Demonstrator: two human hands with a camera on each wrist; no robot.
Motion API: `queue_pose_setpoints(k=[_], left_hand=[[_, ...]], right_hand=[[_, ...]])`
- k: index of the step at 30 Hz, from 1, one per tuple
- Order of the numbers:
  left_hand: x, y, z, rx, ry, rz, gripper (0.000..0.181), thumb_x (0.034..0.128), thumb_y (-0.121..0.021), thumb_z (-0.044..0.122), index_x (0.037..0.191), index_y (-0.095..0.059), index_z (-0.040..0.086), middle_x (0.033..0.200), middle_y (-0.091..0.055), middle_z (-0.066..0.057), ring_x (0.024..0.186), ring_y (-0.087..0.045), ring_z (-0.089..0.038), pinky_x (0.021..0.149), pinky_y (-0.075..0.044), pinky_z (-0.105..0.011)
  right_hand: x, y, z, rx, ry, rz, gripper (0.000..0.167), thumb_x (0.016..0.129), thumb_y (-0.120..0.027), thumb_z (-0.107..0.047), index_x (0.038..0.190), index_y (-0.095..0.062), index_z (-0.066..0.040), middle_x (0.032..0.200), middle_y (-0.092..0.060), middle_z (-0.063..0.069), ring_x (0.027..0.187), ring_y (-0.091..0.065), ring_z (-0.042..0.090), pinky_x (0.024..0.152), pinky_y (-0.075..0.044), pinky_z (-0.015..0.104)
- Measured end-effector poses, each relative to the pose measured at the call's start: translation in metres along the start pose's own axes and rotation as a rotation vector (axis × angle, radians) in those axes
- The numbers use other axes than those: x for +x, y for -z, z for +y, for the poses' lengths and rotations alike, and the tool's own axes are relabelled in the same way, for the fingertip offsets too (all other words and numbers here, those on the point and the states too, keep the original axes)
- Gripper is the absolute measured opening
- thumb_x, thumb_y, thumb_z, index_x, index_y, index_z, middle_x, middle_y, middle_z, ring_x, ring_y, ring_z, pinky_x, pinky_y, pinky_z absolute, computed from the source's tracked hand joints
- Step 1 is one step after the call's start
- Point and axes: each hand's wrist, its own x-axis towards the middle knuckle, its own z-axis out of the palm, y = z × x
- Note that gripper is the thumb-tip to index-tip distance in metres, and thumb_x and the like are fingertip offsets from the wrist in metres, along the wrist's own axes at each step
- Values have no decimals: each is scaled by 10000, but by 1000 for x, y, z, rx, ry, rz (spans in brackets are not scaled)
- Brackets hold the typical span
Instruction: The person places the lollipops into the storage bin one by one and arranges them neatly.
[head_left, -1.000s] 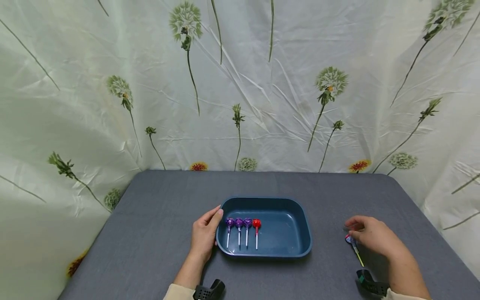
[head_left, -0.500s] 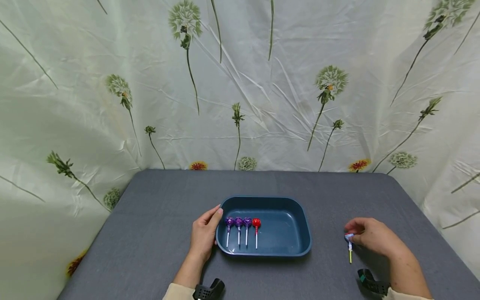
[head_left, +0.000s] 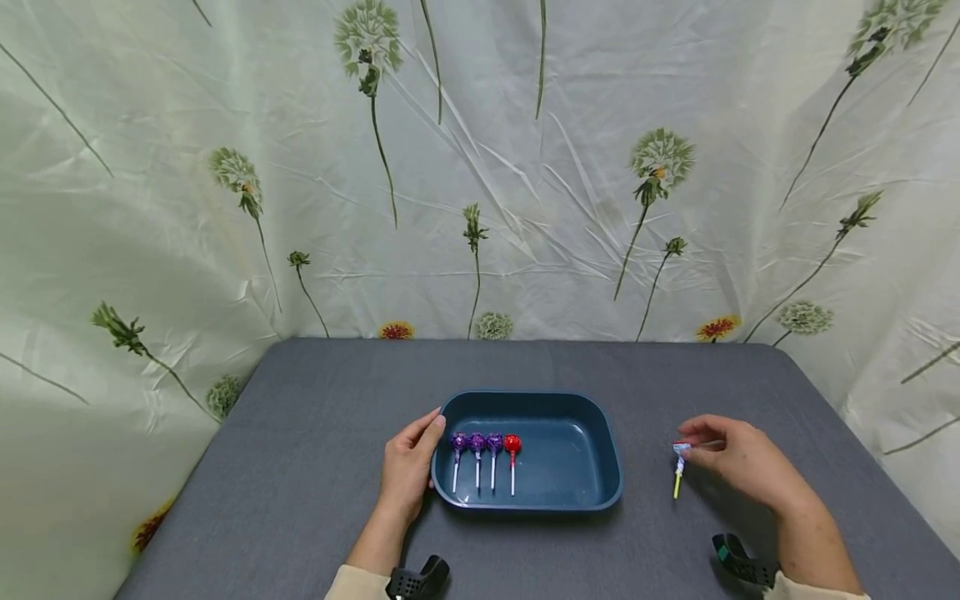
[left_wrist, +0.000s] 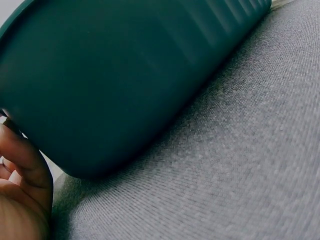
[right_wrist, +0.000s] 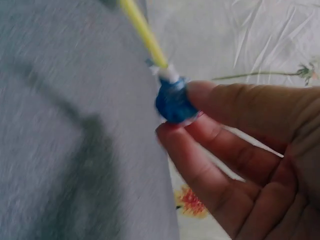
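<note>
On the right, my right hand (head_left: 738, 460) pinches a blue-wrapped lollipop (right_wrist: 174, 102) by its head, between thumb and fingertips. Its yellow stick (head_left: 678, 487) points down toward the near edge, and in the right wrist view a shadow falls on the cloth apart from it. A dark blue tray (head_left: 570, 471) sits mid-table, its left end gripped by my left hand (head_left: 408, 467), thumb at the rim. Inside, at the tray's left, three purple lollipops (head_left: 477, 445) and one red lollipop (head_left: 512, 447) lie in a row, sticks toward me. The left wrist view shows the tray's outer wall (left_wrist: 110, 90).
Grey cloth (head_left: 337, 392) covers the table. Behind it hangs a pale curtain (head_left: 555, 167) printed with dandelions. Each wrist wears a black strap device, one near the left sleeve (head_left: 418, 577) and one near the right sleeve (head_left: 806, 590).
The right hand has picked up the blue lollipop from the cloth, swung its stick upright in view, and moved it a little left and away. The left hand and tray stay put.
</note>
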Motion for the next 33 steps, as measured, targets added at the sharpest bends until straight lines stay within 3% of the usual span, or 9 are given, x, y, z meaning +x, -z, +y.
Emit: queue_pose_setpoints(k=[5,12,23,27,33], left_hand=[[0,0,0,3,0,2,504,974,-680,451,1370,-662,138,1325,-668,-170,488,-501,-74,391,-416,-187],[0,0,0,-6,5,-2,509,971,-685,448,1366,-664,129,1309,-671,-177,462,-477,-73,393,-416,-187],[3,0,-2,-17,-4,-13,498,972,-691,427,1357,-669,112,1287,-675,-189,429,-447,-67,385,-412,-190],[3,0,-2,-20,-3,-15,494,970,-694,424,1352,-673,112,1287,-675,-181,435,-453,-65,382,-412,-189],[2,1,-1,-22,-5,-17,508,966,-694,439,1355,-671,113,1296,-672,-180,445,-459,-69,382,-409,-190]], right_hand=[[-3,-1,-17,57,12,29,442,947,-739,-335,1268,-663,-41,1176,-743,99,1002,-702,164,736,-565,260],[-2,-7,-47,162,82,59,490,921,-762,-373,1282,-658,-58,1175,-750,69,968,-694,21,768,-571,220],[21,-29,-90,231,149,3,381,942,-750,-276,1259,-676,-78,1186,-735,82,1044,-713,181,828,-602,301],[29,-43,-102,238,156,-14,348,952,-737,-213,1257,-677,-56,1155,-743,77,1028,-709,192,833,-612,357],[41,-61,-117,230,207,-52,312,946,-738,-158,1235,-688,-51,1099,-751,45,981,-702,164,803,-607,308]])
